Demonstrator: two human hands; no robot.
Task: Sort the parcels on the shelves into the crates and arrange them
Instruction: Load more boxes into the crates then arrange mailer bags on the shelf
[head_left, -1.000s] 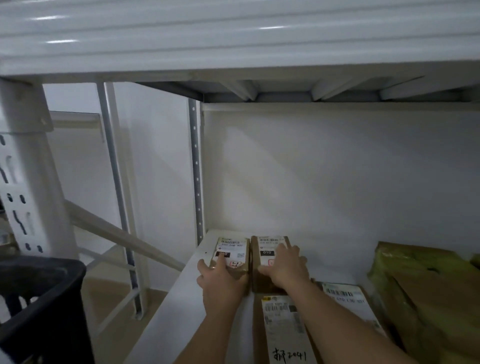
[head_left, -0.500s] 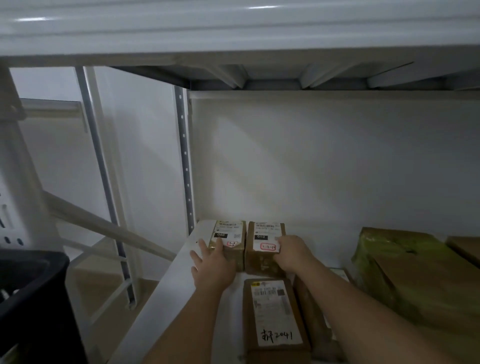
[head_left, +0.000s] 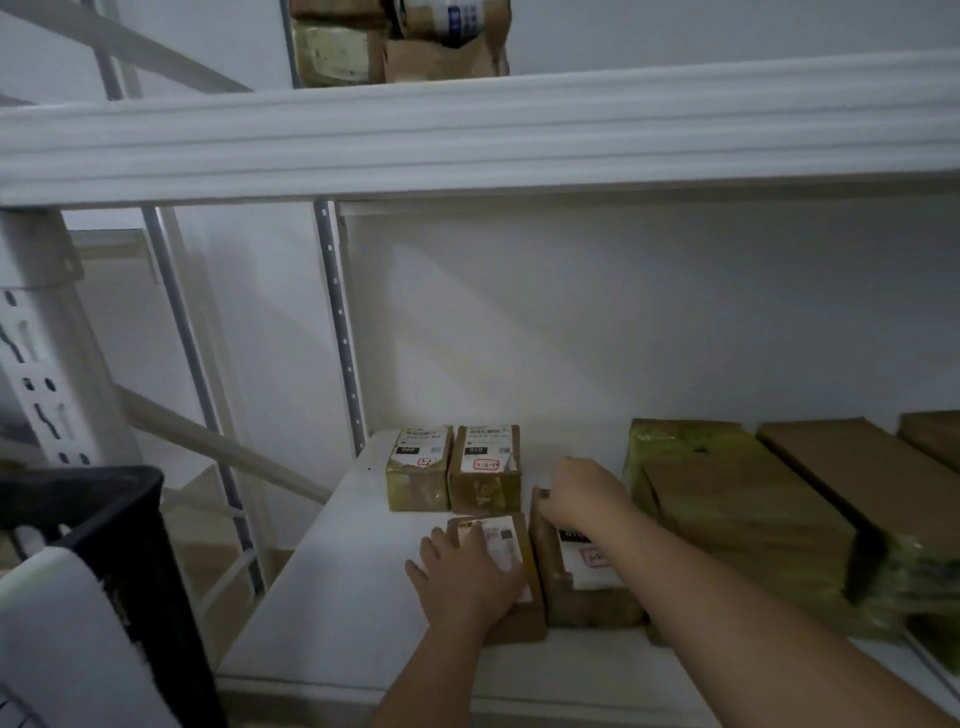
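my left hand (head_left: 470, 574) now lies flat on the front parcel (head_left: 501, 566); my right hand (head_left: 579, 493) pinches the far end of its neighbour (head_left: 584, 571). both have left the two small boxes (head_left: 452, 467) behind, so these probably get lifted towards the crate (head_left: 111, 525) next.

The left rear parcel (head_left: 418, 467) reads "060"; the parcel beside it (head_left: 485, 467) reads "010".

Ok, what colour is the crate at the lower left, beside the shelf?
Black. The crate shows in the head view, at the left edge beside the white shelf.
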